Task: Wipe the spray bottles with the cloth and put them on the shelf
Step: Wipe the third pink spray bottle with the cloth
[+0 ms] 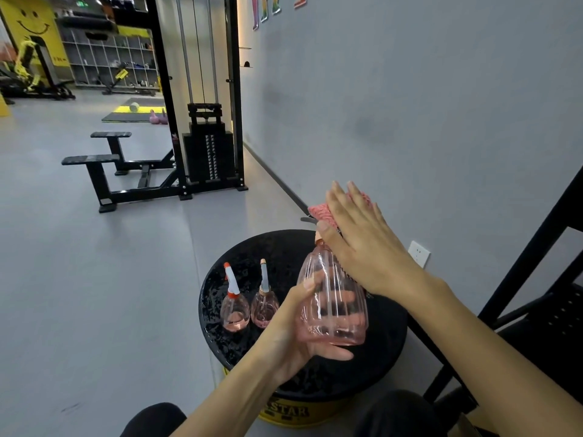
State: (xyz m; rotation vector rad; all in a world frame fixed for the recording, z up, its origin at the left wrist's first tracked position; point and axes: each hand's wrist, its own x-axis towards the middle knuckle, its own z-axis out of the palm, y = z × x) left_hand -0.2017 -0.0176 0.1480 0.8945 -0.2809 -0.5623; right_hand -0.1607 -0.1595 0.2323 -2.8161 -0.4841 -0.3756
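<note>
In the lower middle of the frame the left hand (293,329) grips the large pink spray bottle (334,310) from the left side, lifted above the round black top (388,335) of a drum with a yellow side. The thumb lies across the near face of the ribbed clear body, and the curled fingers show through the plastic from behind. The bottle stands roughly upright, tilted a little.

The right hand (362,247) comes in from the lower right and lies flat over the bottle's shoulder and spray head, fingers straight and close together, pointing to the upper left. Under the palm and fingers it presses the pink cloth (321,212), whose knobbly edge pokes out to the left of the fingers and past the fingertips. Most of the spray head is hidden beneath the cloth and the hand.

To the left on the black top stand two smaller pink bottles just beside each other: the white-nozzled bottle (234,310) with an orange tip and collar, and the grey-nozzled bottle (264,305).

At the right edge of the frame stands the black shelf (555,316), with a slanted frame bar. A white wall socket (419,253) sits on the grey wall between the right hand and the shelf. A black cable machine (205,146) stands in the upper left of the frame
</note>
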